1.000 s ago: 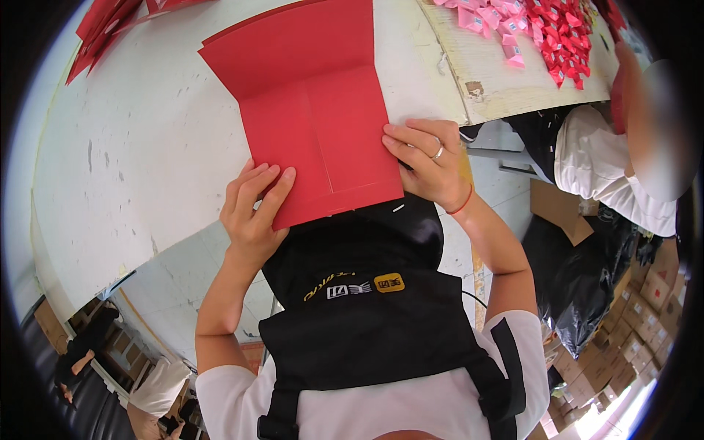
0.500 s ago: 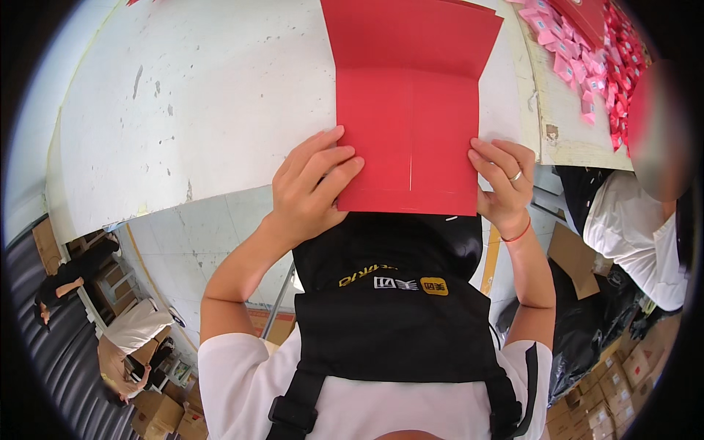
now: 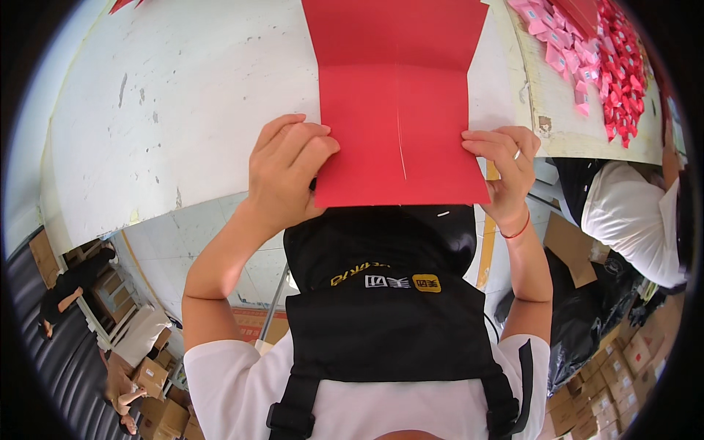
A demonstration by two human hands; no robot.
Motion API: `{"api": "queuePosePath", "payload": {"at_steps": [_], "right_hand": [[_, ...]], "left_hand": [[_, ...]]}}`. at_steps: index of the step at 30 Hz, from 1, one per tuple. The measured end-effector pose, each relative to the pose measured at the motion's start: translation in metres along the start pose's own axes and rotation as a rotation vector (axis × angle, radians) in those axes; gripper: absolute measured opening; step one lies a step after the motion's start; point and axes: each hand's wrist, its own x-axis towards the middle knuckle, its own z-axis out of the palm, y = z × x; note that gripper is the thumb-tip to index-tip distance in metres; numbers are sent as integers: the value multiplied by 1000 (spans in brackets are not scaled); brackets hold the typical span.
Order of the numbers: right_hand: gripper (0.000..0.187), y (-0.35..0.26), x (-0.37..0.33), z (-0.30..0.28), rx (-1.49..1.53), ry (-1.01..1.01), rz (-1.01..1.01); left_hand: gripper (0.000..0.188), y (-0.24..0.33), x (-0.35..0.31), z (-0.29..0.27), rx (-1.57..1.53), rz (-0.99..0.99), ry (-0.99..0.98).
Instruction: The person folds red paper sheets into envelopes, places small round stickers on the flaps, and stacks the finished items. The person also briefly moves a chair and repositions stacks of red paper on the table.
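Right beyond the seam in the desk [image 3: 198, 95], pale pink pieces [image 3: 563, 51] and a heap of small red pieces [image 3: 623, 84] crowd the upper right, a co-worker's white sleeve and shirt [image 3: 627, 220] just below them. Further down on that side, a black plastic bag [image 3: 587, 315] and stacked cartons [image 3: 605, 381] fill the floor; more cardboard boxes [image 3: 165, 418] sit at the lower left, near two other people. A scrap of red [image 3: 123, 6] shows at the top left.

The folded red card [image 3: 396, 110] lies in the middle, creased across, its far part running out of the picture and its near edge reaching past the desk's front edge, over the black apron [image 3: 389, 330]. The left hand [image 3: 287, 169] and right hand [image 3: 510, 172] have their fingers clamped on its opposite side edges, thumbs mostly hidden. The broadest open stretch of desk spreads to the left; between card and seam runs only a narrow strip.
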Motion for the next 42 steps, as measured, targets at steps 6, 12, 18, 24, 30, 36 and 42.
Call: {"api": "queuePosePath", "payload": {"at_steps": [6,12,18,24,30,36,42], "right_hand": [[22,-3,14,-2,13,-74,188],[45,-3,38,11,176,-66,526],[39,-3,38,13,188,-56,528],[33,5,43,9,152,-129,481],[29,21,55,8,169,-208,413],[26,16,52,3,146,-263,486],[50,15,37,-9,-29,-119,60]], "left_hand": [[25,-9,15,6,-127,-248,32],[64,-15,36,31,-196,-532,96],[74,-13,39,27,-36,-444,66],[64,0,51,16,152,-420,6],[53,21,103,66,165,238,-14],[58,18,118,114,-133,70,68],[47,13,124,110,-356,-31,122]]}}
